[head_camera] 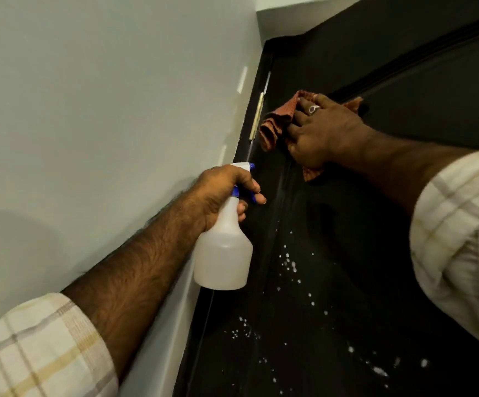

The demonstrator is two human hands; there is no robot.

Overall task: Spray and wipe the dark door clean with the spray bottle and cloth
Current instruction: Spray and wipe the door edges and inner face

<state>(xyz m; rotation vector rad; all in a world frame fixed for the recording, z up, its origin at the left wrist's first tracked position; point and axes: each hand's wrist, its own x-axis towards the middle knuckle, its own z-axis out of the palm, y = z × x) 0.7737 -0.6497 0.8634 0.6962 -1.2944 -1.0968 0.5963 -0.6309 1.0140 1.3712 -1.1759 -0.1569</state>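
Observation:
The dark door [332, 239] fills the right half of the view, with white spray droplets [290, 266] scattered over its lower part. My right hand [322, 130] presses a crumpled orange-brown cloth [275, 121] flat against the upper door, near the hinge side; a ring shows on one finger. My left hand [227, 190] grips the neck of a translucent white spray bottle [223, 253] with a blue trigger, fingers curled round the trigger, nozzle pointing at the door's left edge.
A pale grey wall [103, 110] runs along the left, meeting the black door frame [249, 110]. A brass hinge [257, 116] sits on the frame just left of the cloth. A raised moulding [404, 67] crosses the door above my right hand.

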